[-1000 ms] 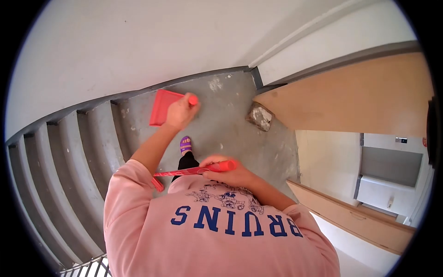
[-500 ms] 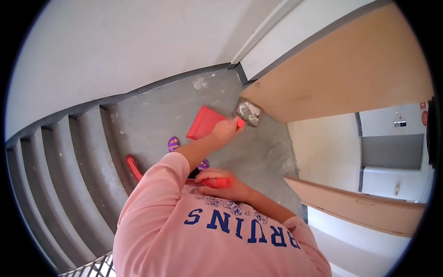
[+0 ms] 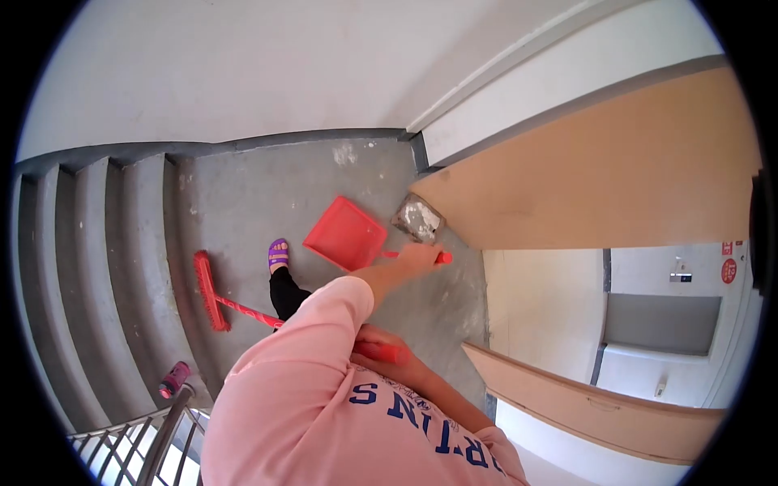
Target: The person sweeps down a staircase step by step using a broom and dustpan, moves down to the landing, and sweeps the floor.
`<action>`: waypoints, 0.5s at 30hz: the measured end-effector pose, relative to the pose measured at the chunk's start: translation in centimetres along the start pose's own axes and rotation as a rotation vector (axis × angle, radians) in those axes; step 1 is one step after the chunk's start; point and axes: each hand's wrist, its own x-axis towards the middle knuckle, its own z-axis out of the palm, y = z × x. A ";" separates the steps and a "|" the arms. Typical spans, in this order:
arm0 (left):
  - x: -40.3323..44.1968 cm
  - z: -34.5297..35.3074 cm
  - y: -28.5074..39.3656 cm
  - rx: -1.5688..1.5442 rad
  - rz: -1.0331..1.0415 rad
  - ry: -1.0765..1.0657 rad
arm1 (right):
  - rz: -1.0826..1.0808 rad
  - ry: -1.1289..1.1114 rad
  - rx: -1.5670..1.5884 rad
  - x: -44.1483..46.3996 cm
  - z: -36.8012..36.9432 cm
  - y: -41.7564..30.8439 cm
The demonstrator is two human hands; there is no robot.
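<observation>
My left hand (image 3: 419, 257) is closed round the handle of a red dustpan (image 3: 347, 233), whose pan is over the grey floor, left of the hand. Near my waist, my right hand (image 3: 389, 356) grips the top end of the red broom handle. The broom (image 3: 209, 293) has its bristled head at the foot of the stairs, and my left sleeve hides the middle of its handle. One foot in a purple sandal (image 3: 278, 253) stands between broom head and dustpan.
Grey stairs (image 3: 105, 243) lie on the left, with a pink bottle (image 3: 174, 379) by the metal railing (image 3: 162, 437). A worn block (image 3: 418, 219) sits against a wooden door (image 3: 592, 166). A second door panel (image 3: 583, 397) stands lower right.
My left hand and the dustpan have moved right, and the pan has turned. The broom head has come further into view by the stairs. The view has shifted, showing the bottle.
</observation>
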 end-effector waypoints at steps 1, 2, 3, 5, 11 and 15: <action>-0.1 0.0 0.2 -0.020 0.000 -0.022 | 0.000 -0.008 0.014 0.0 0.0 -0.1; -0.3 0.0 0.4 -0.041 -0.002 -0.043 | 0.002 -0.019 0.029 -0.1 0.0 -0.2; -0.5 -0.3 0.4 -0.064 -0.008 -0.064 | 0.027 -0.014 0.032 -0.1 0.0 -0.3; -1.3 -0.9 -0.1 -0.091 0.007 -0.054 | 0.083 -0.017 0.042 -0.3 0.1 -0.6; -11.8 -7.7 -3.1 -0.112 -0.170 0.315 | 0.007 -0.029 -0.075 0.3 0.1 0.3; -24.7 -10.8 -8.3 0.195 -0.630 0.962 | -0.098 -0.052 -0.115 0.7 0.7 0.5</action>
